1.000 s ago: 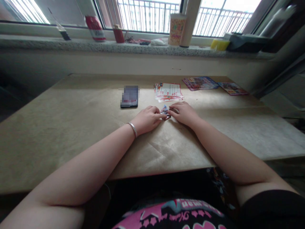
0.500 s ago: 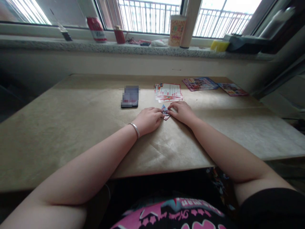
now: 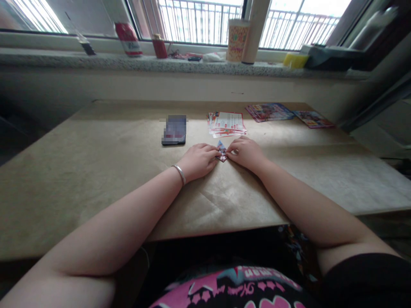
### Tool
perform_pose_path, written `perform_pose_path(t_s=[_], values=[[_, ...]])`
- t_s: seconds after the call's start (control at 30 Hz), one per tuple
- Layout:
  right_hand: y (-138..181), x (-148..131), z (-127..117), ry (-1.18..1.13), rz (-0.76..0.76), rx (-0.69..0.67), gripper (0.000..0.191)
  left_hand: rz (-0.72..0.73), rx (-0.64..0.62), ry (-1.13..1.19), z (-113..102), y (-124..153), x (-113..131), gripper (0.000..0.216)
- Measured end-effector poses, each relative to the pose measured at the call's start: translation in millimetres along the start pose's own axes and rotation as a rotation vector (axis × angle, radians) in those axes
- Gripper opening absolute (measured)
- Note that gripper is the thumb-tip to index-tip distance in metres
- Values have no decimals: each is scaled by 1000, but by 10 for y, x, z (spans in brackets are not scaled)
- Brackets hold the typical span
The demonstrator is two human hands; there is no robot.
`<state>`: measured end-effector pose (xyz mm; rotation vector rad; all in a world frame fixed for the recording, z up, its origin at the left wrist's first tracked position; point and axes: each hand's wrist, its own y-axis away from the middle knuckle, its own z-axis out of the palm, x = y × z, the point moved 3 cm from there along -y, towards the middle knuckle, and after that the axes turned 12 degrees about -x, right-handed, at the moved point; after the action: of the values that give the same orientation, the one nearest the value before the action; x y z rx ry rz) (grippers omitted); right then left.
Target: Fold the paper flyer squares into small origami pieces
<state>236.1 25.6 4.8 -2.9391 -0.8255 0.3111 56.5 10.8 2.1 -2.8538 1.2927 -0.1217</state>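
A small folded piece of printed paper [image 3: 221, 151] lies on the brown paper-covered table [image 3: 96, 171], pinched between both my hands. My left hand [image 3: 198, 160], with a silver bangle on the wrist, has its fingers curled against the paper's left side. My right hand [image 3: 246, 152] presses its closed fingertips on the paper's right side. Most of the folded paper is hidden under my fingers. A stack of printed leaflets [image 3: 227, 123] lies just beyond my hands.
A dark phone [image 3: 174, 129] lies left of the leaflets. More printed sheets [image 3: 269, 111] and another [image 3: 313, 119] lie at the far right. The windowsill holds a red can [image 3: 129, 39], a small red bottle [image 3: 159, 46], a patterned cup [image 3: 238, 40] and a yellow sponge [image 3: 294, 60].
My fingers have shifted slightly on the folded paper, which now looks smaller and more tightly folded between them. My arms stay in place.
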Motion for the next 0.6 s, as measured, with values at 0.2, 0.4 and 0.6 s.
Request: perform_pose_path(t_s=[0.2,0.4,0.6], values=[[-29,35,78,-33,10,34,25,-76,-91,27,36,-47,-7,34],[-67,8,131,-10,20,-8,38,-91,-158,84,60,-50,-43,45],[-111,20,126,132,104,-56,44,-24,-66,70,32,-18,-51,45]])
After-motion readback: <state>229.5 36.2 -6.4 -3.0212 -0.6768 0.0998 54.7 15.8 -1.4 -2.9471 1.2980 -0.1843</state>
